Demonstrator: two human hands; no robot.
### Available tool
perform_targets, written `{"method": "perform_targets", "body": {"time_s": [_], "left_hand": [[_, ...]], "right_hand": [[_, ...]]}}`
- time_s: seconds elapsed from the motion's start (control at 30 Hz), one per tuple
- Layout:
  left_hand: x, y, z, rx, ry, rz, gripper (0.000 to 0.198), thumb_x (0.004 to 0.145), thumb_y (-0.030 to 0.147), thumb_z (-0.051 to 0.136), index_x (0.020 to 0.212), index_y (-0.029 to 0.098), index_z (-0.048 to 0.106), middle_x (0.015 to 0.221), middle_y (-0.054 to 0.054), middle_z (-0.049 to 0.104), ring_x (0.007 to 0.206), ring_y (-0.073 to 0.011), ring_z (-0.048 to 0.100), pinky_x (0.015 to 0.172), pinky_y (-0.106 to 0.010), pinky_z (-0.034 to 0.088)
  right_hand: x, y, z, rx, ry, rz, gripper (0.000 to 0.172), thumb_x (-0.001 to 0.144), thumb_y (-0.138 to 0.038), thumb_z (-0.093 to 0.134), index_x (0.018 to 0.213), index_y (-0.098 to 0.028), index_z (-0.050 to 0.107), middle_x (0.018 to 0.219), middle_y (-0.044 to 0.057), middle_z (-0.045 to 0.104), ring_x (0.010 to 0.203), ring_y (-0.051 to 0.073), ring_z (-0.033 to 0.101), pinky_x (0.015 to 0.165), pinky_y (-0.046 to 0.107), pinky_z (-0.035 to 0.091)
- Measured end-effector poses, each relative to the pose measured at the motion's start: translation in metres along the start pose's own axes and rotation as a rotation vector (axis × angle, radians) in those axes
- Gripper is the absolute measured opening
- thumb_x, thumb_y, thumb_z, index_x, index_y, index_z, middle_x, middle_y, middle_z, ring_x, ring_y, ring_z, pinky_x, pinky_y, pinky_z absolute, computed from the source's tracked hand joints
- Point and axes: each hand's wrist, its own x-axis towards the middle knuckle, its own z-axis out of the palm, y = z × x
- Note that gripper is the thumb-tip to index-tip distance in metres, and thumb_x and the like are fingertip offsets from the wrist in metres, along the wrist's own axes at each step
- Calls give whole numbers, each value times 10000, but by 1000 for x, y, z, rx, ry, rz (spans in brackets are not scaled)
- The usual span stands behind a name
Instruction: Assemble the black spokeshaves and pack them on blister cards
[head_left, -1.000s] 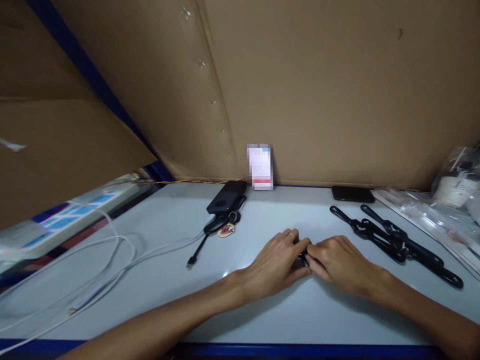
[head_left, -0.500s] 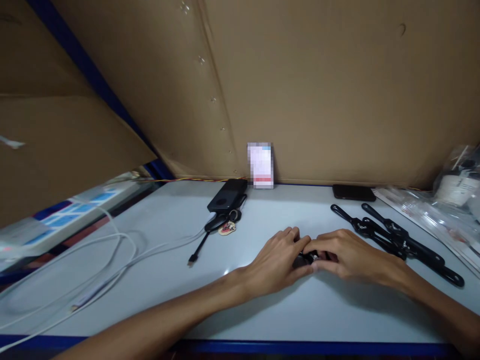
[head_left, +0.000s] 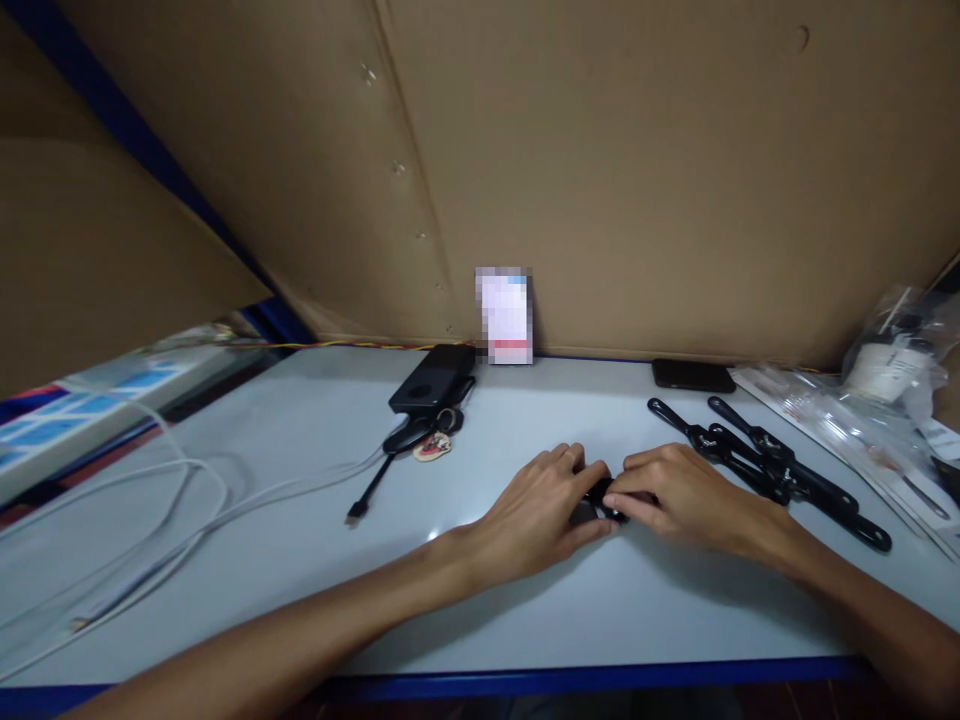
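Note:
A small black tool with a shiny part, apparently a spokeshave [head_left: 598, 497], is mostly covered by my fingers above the white tabletop. My left hand [head_left: 544, 510] is closed around its left side, with the thumb along the near edge. From the right, my right hand [head_left: 667, 495] pinches at the tool's middle, thumb and forefinger together; whatever lies between those fingertips is hidden. Several more black spokeshaves [head_left: 772, 462] lie overlapped beyond my right wrist, with metal screws at their centres.
A lit phone [head_left: 506, 315] leans against the cardboard wall [head_left: 637, 180]. Left of it lie a black power bank [head_left: 435, 380], a key fob [head_left: 409, 435] and white cables [head_left: 285, 495]. A dark phone [head_left: 693, 376] and clear plastic bags [head_left: 840, 430] are at the right. A power strip [head_left: 97, 405] sits far left.
The view has shifted slightly, so the table's contents appear further left. My right fingers have drawn in to a tighter pinch, and more of the tool's black middle shows between my hands.

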Motion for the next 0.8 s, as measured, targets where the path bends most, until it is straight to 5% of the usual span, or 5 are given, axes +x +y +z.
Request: {"method": "perform_targets", "body": {"time_s": [0.8], "left_hand": [[1,2,-4,9,-42,-22,258,905,427,651,1032,208,596,938,-46,538,819,-217,520,696,-346,436]], "right_hand": [[0,-1,2,47,-28,37,285,908,-159,564,634,-165,643,548,-49,509,524,86,312,576,254,254]]}}
